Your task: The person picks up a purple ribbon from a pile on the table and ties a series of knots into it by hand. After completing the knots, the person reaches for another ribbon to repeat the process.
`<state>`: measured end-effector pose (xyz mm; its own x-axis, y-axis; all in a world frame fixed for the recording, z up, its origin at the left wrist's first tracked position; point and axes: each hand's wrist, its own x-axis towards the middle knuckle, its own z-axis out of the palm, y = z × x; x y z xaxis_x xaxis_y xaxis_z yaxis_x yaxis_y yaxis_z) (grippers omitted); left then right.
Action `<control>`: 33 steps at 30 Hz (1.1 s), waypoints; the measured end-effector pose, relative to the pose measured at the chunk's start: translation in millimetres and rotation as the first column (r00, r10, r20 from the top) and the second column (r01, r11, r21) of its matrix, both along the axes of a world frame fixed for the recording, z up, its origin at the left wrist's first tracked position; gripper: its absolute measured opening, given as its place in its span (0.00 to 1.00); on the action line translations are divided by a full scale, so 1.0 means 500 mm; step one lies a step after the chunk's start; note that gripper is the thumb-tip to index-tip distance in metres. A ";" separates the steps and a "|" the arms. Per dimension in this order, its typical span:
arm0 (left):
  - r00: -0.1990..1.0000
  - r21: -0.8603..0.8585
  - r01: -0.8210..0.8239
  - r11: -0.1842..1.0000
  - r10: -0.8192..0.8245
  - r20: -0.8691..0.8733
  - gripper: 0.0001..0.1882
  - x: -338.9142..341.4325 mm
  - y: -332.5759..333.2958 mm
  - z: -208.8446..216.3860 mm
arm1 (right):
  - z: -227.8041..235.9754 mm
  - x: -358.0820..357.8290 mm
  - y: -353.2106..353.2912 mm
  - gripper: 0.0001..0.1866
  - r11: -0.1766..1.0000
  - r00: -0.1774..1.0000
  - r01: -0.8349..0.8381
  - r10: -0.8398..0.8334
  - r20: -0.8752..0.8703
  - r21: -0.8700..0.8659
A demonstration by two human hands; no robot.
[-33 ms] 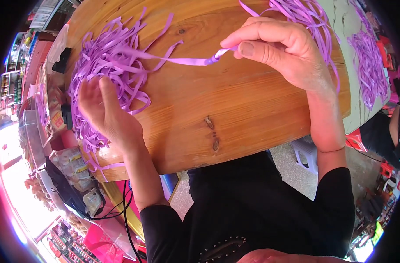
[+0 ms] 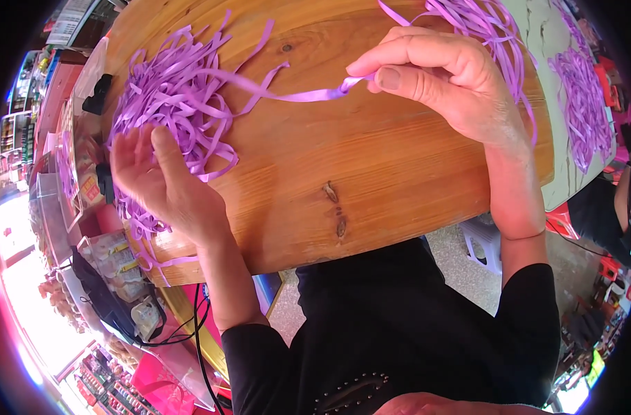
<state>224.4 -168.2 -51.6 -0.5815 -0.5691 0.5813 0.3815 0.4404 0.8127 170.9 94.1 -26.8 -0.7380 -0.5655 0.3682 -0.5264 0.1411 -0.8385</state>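
Note:
A purple ribbon is pinched between the thumb and forefinger of my right hand, over the far right of the wooden table. Close to my fingertips the ribbon is twisted into a small knot or fold. From there it runs slackly left into a tangled pile of purple ribbons. My left hand is held over the near part of that pile, thumb apart from the fingers, with nothing in it. Parts of the pile are hidden behind this hand.
A second bundle of purple ribbons lies beyond my right hand on the wooden table. More ribbons rest on a pale surface at the right. Packets and black cables are at the left. A pale plastic stool stands below.
My left hand has shifted slightly left and its fingers have spread a little. The knotted bit of ribbon sits nearer my right fingertips. My right hand has barely moved.

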 end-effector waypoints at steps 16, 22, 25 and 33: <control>0.655 0.220 0.681 0.699 -0.715 0.245 0.02 0.008 0.097 0.008 | 0.019 0.006 -0.002 0.09 0.995 0.999 0.010 -0.013 -0.031 -0.096; 0.751 -0.240 0.587 0.773 -0.409 0.519 0.06 0.010 0.027 0.004 | -0.003 0.002 -0.009 0.09 0.988 0.990 0.111 -0.101 0.096 -0.108; 0.871 -0.591 0.452 0.668 -0.189 0.453 0.09 -0.001 0.024 0.005 | -0.017 0.004 -0.020 0.10 0.992 0.994 0.079 -0.071 0.078 -0.101; 0.528 0.408 0.741 0.533 -0.838 0.137 0.16 -0.009 0.147 -0.004 | 0.003 0.027 -0.043 0.11 0.993 0.992 0.100 -0.104 -0.065 -0.065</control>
<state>219.7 -94.9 -53.8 -0.9701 0.1178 0.2122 0.1897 -0.1773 0.9657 184.5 72.7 -25.4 -0.7627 -0.4631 0.4515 -0.5682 0.1463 -0.8098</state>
